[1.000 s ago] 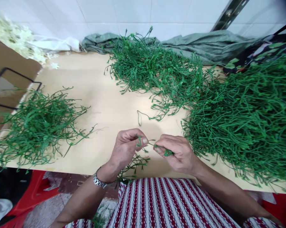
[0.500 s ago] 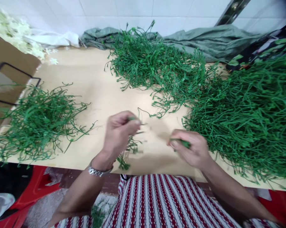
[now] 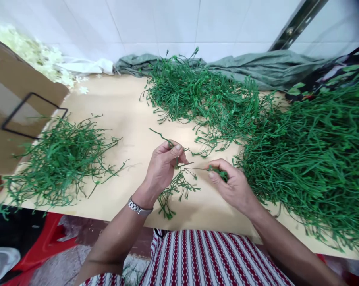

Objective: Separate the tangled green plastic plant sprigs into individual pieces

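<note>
Over the middle of the table, my left hand (image 3: 164, 165) pinches a thin green artificial stem (image 3: 159, 134) whose tip sticks up past the fingertips. To its right, my right hand (image 3: 231, 184) is closed around a small bunch of green stems (image 3: 219, 173). A thin stem reaches from the right fingers toward the left hand; where it ends is hard to make out. Just below my left hand, a few loose green sprigs (image 3: 179, 186) lie on the table, partly hidden by the wrist.
A large heap of green stems (image 3: 310, 159) covers the table's right side. Another pile (image 3: 203, 91) lies at the back, before a grey-green cloth (image 3: 257, 67). At left are a smaller pile (image 3: 66, 159), a cardboard box (image 3: 21, 91), a black wire frame (image 3: 15, 113) and pale flowers (image 3: 39, 51).
My left hand has shifted right, closer to my right hand, and a stem now shows above its fingers. The whole view has tilted, so the table sits slightly lower.
</note>
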`<state>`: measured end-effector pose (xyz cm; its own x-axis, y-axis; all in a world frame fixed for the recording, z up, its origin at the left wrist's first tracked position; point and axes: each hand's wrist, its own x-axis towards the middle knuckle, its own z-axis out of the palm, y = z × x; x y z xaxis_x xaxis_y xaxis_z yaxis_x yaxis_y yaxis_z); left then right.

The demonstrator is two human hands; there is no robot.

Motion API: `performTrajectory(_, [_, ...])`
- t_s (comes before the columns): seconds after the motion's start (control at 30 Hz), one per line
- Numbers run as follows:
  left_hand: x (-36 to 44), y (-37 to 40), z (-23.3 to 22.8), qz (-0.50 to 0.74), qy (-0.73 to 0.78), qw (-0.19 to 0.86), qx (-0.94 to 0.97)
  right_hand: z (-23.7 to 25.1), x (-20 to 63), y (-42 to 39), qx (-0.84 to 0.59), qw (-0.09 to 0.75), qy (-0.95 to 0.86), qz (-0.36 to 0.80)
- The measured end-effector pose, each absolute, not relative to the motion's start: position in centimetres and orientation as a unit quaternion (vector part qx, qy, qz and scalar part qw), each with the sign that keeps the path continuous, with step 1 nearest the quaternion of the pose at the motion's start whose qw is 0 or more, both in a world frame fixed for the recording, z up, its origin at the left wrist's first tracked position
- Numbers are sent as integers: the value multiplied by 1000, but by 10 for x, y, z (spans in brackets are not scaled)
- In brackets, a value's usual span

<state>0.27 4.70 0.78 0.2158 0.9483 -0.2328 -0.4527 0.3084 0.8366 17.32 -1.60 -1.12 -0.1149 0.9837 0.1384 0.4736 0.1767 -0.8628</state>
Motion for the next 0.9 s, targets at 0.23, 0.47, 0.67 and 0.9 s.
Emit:
performTrajectory(0.23, [5, 41, 9, 454, 352, 715, 397, -25, 154, 1, -525, 207, -803, 192])
performTrajectory(0.47, [-33, 47, 9, 341, 411, 620, 575, -23, 163, -2, -493, 326, -770, 242])
performTrajectory(0.67, [-27, 34, 0, 235, 420, 614, 626, -21, 160, -3, -484, 363, -766, 220])
performTrajectory(0.9, [-15, 23, -9, 314, 441, 647, 537, -18, 158, -5, -499, 316, -770, 243])
